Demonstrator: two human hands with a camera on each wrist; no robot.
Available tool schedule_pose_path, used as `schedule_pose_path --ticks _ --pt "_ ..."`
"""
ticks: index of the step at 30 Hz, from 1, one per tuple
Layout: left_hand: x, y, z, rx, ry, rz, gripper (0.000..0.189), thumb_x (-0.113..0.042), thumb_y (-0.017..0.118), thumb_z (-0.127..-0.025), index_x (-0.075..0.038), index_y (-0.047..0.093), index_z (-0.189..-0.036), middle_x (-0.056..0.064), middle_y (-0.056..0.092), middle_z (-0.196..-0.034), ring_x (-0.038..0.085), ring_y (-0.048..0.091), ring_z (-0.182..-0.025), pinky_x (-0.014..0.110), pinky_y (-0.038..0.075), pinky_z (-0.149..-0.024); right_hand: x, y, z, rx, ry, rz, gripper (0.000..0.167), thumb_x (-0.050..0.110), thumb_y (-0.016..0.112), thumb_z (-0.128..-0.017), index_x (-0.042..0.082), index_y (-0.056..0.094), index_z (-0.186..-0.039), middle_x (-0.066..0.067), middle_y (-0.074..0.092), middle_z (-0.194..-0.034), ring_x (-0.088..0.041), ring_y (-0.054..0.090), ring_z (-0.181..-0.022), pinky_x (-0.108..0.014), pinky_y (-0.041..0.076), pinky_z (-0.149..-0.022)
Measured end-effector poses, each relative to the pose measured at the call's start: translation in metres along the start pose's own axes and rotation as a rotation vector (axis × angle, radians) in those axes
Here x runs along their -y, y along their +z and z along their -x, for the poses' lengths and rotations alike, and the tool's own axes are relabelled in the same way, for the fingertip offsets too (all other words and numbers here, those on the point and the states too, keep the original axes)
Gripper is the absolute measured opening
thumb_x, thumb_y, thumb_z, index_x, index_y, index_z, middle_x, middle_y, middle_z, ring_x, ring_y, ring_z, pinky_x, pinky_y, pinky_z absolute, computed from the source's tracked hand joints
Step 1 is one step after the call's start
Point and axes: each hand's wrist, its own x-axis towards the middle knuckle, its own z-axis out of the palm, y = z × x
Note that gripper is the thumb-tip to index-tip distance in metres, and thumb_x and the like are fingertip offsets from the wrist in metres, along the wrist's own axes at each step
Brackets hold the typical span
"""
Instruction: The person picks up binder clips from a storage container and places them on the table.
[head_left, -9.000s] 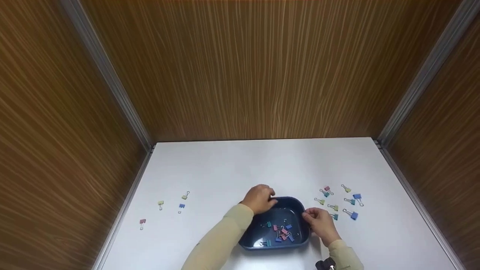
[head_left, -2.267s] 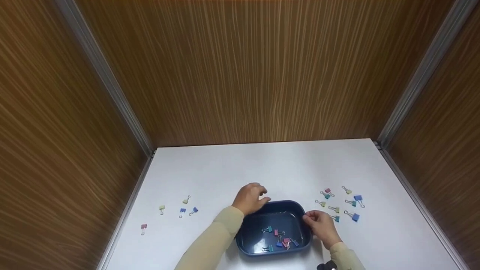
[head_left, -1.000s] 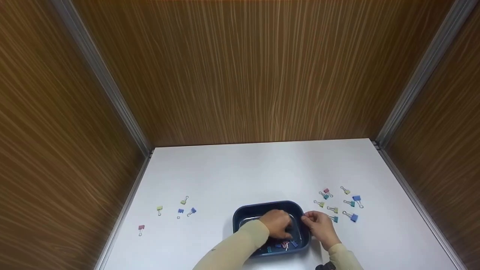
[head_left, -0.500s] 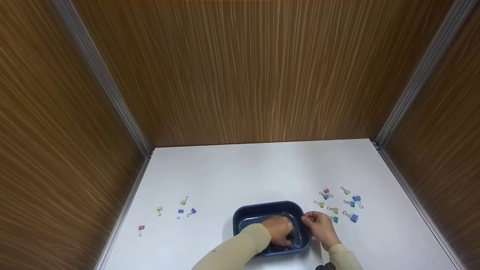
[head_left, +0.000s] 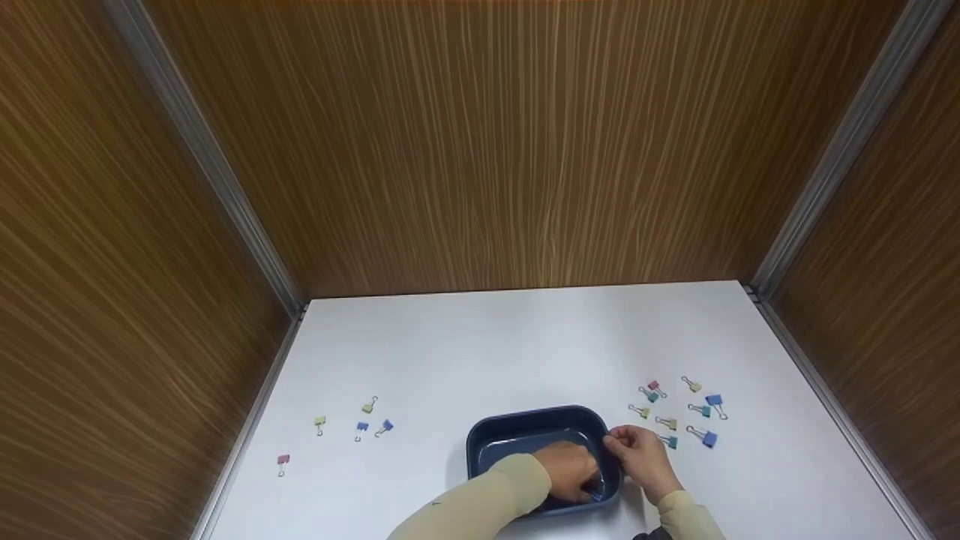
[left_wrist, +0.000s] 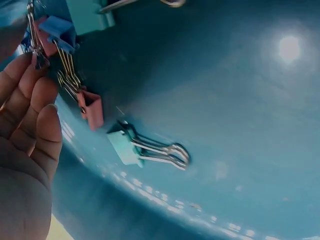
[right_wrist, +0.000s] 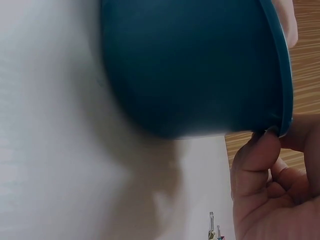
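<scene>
My left hand (head_left: 568,471) reaches down into the dark blue tray (head_left: 525,415), its fingers near the tray's front right corner. In the left wrist view its fingertips touch the wire handles of a cluster of binder clips; a blue binder clip (left_wrist: 59,31) lies there. Whether the hand pinches one is unclear. Close by are a pink binder clip (left_wrist: 92,107) and a teal binder clip (left_wrist: 127,147). With thumb and fingers, my right hand (head_left: 643,459) pinches the tray's right rim; the right wrist view shows the thumb (right_wrist: 260,155) under the rim's edge.
On the white table (head_left: 480,352), yellow, blue and pink clips lie apart at left, among them a pink binder clip (head_left: 283,460). Several more lie right of the tray, including a blue binder clip (head_left: 709,439). Wood-grain panels (head_left: 480,150) enclose the back and sides.
Since the oldest frame, a second blue binder clip has appeared in the left group. My left hand moved from the tray's far left side down among the clips inside; the right hand stayed on the rim.
</scene>
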Motion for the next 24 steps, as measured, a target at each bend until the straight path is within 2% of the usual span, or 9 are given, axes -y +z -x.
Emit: schedule_pose_path --ticks 6,19,24 --pt "-0.003 0.002 -0.006 0.015 0.037 -0.031 0.018 -0.038 0.078 -0.077 -0.026 0.066 -0.071 -0.015 0.061 -0.064 0.002 0.055 -0.057 0.019 0.047 -0.059 -0.001 0.001 -0.001 -0.011 -0.009 0.002 0.013 0.011 0.066 -0.09 0.0 0.064 -0.095 -0.006 0.062 -0.081 -0.017 0.057 -0.07 -0.026 0.048 -0.055" --pt "-0.007 0.002 -0.013 0.013 -0.015 -0.017 0.026 -0.04 0.075 -0.078 -0.024 0.061 -0.062 -0.015 0.056 -0.055 0.002 0.051 -0.051 0.02 0.047 -0.055 -0.002 0.001 -0.003 0.004 0.013 -0.002 0.013 0.012 0.065 -0.09 0.001 0.064 -0.097 -0.006 0.063 -0.083 -0.016 0.057 -0.073 -0.027 0.048 -0.058" --pt "-0.006 0.002 -0.014 -0.006 -0.025 -0.009 0.025 -0.041 0.075 -0.077 -0.024 0.062 -0.063 -0.015 0.056 -0.056 0.002 0.051 -0.052 0.02 0.047 -0.056 -0.003 0.001 -0.002 0.001 0.007 -0.005 0.014 0.011 0.065 -0.091 0.0 0.064 -0.098 -0.007 0.062 -0.084 -0.017 0.056 -0.074 -0.027 0.048 -0.059"
